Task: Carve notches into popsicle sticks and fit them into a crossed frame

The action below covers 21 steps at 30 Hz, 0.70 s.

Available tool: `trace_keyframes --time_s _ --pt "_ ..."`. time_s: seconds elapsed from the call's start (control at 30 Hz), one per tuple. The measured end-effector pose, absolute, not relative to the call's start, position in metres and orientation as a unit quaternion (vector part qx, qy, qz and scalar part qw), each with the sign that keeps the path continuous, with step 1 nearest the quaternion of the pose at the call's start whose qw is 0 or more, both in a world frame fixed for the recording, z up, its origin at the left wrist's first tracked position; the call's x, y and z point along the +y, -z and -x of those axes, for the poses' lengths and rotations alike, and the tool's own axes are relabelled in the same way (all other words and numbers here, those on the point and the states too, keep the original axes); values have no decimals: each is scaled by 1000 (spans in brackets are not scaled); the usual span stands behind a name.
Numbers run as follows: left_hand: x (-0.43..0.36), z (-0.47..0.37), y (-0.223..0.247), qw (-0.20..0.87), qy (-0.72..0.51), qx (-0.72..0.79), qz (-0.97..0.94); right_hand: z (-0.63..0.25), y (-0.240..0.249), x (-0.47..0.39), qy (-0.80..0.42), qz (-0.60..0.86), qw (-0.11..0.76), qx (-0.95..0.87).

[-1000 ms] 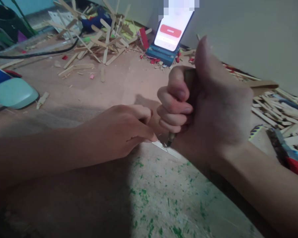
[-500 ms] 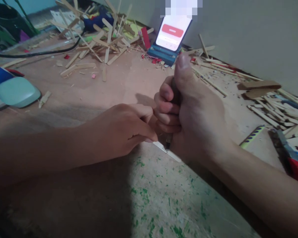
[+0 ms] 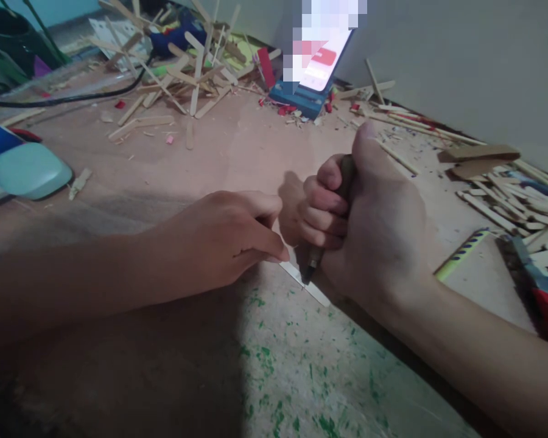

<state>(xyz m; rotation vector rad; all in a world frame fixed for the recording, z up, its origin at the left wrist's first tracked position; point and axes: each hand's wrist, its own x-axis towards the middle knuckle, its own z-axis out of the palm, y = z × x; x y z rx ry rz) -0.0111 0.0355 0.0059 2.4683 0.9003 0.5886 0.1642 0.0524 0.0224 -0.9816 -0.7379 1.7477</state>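
A pale flat wooden stick [image 3: 318, 295] lies slantwise on the green-speckled work surface [image 3: 301, 371]. My left hand [image 3: 242, 237] pinches its upper left end between thumb and fingers, with that end hidden under them. My right hand [image 3: 365, 213] is wrapped in a fist round a dark-handled tool [image 3: 311, 266], thumb up along the top. The tool leans, and its dark narrow tip meets the stick near the middle of the visible part. What kind of tool it is cannot be made out.
A lit phone [image 3: 329, 61] stands in a blue holder [image 3: 301, 100] at the back. Crossed wooden sticks [image 3: 196, 79] stand at back left, a pale green rounded object [image 3: 31, 171] at left. Loose sticks [image 3: 497, 207] and a yellow-green striped piece [image 3: 461, 254] lie at right.
My right hand has shifted right and slightly down, and the tool now tilts more, its top leaning right. My left hand has stayed on the stick, nearly unmoved.
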Motion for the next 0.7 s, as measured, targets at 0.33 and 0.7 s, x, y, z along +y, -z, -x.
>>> trace_keyframes --time_s 0.33,0.7 --pt "37 13 -2 222 -228 307 -897 -167 -39 56 -720 386 472 -332" --pt "26 13 -9 144 -160 288 -933 -176 -57 56 -679 400 519 -332"
